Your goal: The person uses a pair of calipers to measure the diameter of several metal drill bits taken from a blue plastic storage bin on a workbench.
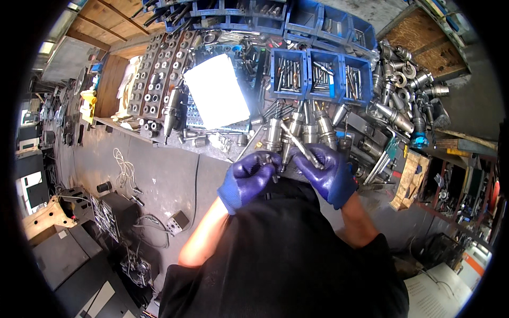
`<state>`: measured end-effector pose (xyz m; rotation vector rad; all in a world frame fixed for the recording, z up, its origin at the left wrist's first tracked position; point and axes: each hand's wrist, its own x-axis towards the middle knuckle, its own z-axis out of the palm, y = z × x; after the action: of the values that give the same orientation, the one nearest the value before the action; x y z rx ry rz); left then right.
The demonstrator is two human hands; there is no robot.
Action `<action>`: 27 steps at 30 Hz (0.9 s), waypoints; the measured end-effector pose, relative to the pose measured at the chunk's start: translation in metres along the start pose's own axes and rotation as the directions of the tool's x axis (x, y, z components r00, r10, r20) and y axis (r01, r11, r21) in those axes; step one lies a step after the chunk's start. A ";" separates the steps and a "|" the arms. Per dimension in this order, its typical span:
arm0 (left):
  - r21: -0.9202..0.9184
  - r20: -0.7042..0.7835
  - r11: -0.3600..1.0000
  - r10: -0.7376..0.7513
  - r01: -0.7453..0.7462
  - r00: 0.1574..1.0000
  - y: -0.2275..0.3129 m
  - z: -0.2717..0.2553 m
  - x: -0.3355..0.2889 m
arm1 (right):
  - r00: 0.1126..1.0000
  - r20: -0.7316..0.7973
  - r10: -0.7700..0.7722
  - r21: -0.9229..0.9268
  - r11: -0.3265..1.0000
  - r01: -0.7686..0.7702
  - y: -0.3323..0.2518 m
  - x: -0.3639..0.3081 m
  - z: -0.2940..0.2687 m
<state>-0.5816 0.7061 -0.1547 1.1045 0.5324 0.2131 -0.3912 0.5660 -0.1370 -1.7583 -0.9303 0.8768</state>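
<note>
Both hands wear purple-coated gloves with blue cuffs and are close together at the bench's near edge. My right hand [327,174] grips a slender grey metal rod [300,144], which slants up and left from the fingers. Its exact kind cannot be made out. My left hand [249,179] is closed, fingertips pinched around a small dark metal piece [274,168] whose shape is mostly hidden. Just beyond the hands stand several metal tool holders [273,133], some with cutters in them. A thin metal rod [249,143] lies beside my left hand.
Blue bins [288,95] of drill bits and cutters stand behind the holders. White paper [216,91] covers part of a blue tray, beside a rack of round collets [155,77]. More tool holders [395,116] pile up at right, near a wooden block [411,180].
</note>
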 end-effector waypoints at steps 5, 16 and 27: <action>0.008 -0.035 0.992 0.130 -0.130 0.991 0.017 -0.011 -0.015 | 0.981 -0.091 0.173 -0.183 0.965 -0.187 0.018 -0.008 -0.007; 0.313 -0.059 0.910 0.304 -0.272 0.951 0.047 -0.009 -0.023 | 0.997 -0.072 0.010 -0.062 0.998 -0.015 0.009 -0.016 -0.017; 0.587 0.015 0.702 0.488 -0.403 0.873 0.058 -0.012 -0.020 | 0.990 -0.087 -0.113 -0.114 0.988 0.103 -0.054 -0.022 -0.022</action>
<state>-0.5998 0.7331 -0.1016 1.8299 0.4531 0.5926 -0.3933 0.5534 -0.0758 -1.8071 -1.0191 0.6797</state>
